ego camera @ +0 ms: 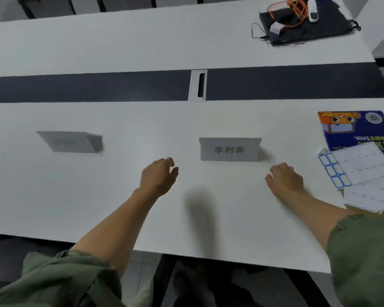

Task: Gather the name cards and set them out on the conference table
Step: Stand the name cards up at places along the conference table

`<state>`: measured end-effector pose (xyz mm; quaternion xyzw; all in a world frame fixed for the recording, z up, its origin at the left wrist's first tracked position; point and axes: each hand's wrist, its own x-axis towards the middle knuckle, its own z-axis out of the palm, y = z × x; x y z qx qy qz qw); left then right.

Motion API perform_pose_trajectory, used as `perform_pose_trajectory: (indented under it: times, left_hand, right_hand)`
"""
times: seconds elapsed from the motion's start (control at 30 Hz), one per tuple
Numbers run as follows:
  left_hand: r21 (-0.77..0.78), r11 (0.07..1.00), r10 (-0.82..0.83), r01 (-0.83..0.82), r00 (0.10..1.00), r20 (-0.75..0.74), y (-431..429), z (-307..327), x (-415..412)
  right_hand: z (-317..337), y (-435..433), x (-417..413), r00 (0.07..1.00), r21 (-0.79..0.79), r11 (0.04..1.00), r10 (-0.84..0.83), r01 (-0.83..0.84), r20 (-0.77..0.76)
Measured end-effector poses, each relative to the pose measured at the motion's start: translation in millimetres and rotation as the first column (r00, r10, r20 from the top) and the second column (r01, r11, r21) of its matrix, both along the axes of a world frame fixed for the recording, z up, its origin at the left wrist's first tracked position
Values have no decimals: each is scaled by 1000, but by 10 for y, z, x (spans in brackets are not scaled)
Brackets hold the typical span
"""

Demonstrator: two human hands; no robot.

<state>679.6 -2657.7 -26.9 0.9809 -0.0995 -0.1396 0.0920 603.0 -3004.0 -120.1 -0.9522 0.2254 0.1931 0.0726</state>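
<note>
L hand [159, 177]: over the table w/ the back up, fingers loosely bent, thumb apart, nothing in it; just near-left of the printed card, not touching it.
R hand [284, 180]: knuckles up, low at the tabletop, fingers curled under loosely, nothing in it that I can see; just near-right of the same card, not touching it.
Printed name card [230, 149]: folded tent card, upright on the near white half of the conference table [98, 202], dark characters facing me, btwn my two hands and a bit beyond them.
Second name card [69, 141]: well to the left on the same half, leaning away from me; too blurred to read.
Table middle: dark strip [98, 87] runs across, w/ a white-framed cable port [197, 85] set in it.
R edge: blue cartoon-printed pad [361, 129]; label sheets [361, 167] w/ blue-bordered stickers overlap its near edge, close to my R hand.
Far R corner: black cloth bag [319, 27] w/ an orange cable [297, 9] and a white device [313, 9] on top.
Arms: bare forearms, green sleeves [64, 280] pushed up.
</note>
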Motion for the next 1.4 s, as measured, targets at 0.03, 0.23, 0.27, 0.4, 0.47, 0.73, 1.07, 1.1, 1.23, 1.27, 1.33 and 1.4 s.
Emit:
perform_pose_trajectory:
  times: [0.03, 0.23, 0.27, 0.4, 0.47, 0.73, 1.07, 1.1, 1.23, 1.27, 1.33, 1.4]
  left_hand:
    - [1, 999, 37, -37, 999, -9, 180, 50, -95]
    - [-21, 964, 265, -265, 964, -16, 1192, 325, -728]
    - [-30, 954, 298, -298, 954, -14, 1375, 380, -858]
    - [-63, 907, 419, -417, 908, 11, 2184, 581, -1466]
    - [-71, 877, 477, -474, 878, 26, 2696, 695, -1902]
    - [-13, 746, 663, -666, 740, 113, 4457, 1049, -3476]
    - [-11, 545, 835, -838, 542, 101, 6049, 1041, -4319]
    - [-15, 526, 847, -850, 522, 96, 6258, 1020, -4335]
    - [-17, 441, 895, -898, 437, 92, 7051, 974, -4329]
    - [-13, 412, 908, -911, 409, 87, 7265, 979, -4330]
    - [-15, 370, 926, -929, 368, 81, 7606, 1022, -4335]
    - [-35, 308, 948, -951, 303, 97, 8021, 1075, -4354]
  right_hand:
    - [114, 177, 11, 1000, 24, 999, 22, -23, 18]
    - [598, 1433, 142, 947, 170, 937, 279, -305, 160]
    - [677, 1655, 157, 931, 180, 920, 315, -347, 184]
    - [977, 2608, 101, 859, 177, 853, 441, -491, 261]
    - [1105, 3204, -73, 813, 175, 807, 507, -565, 287]
    - [1592, 5474, -805, 595, 202, 567, 694, -799, 405]
    - [1935, 7698, -1091, 346, 201, 283, 818, -938, 460]
    - [1916, 7981, -1053, 316, 194, 253, 829, -948, 462]
    - [1837, 9053, -873, 240, 193, 166, 845, -967, 478]
    - [1837, 9334, -831, 218, 192, 141, 853, -971, 475]
    - [1848, 9823, -752, 162, 183, 84, 869, -980, 467]
    - [1910, 10436, -673, 103, 163, 28, 877, -986, 470]
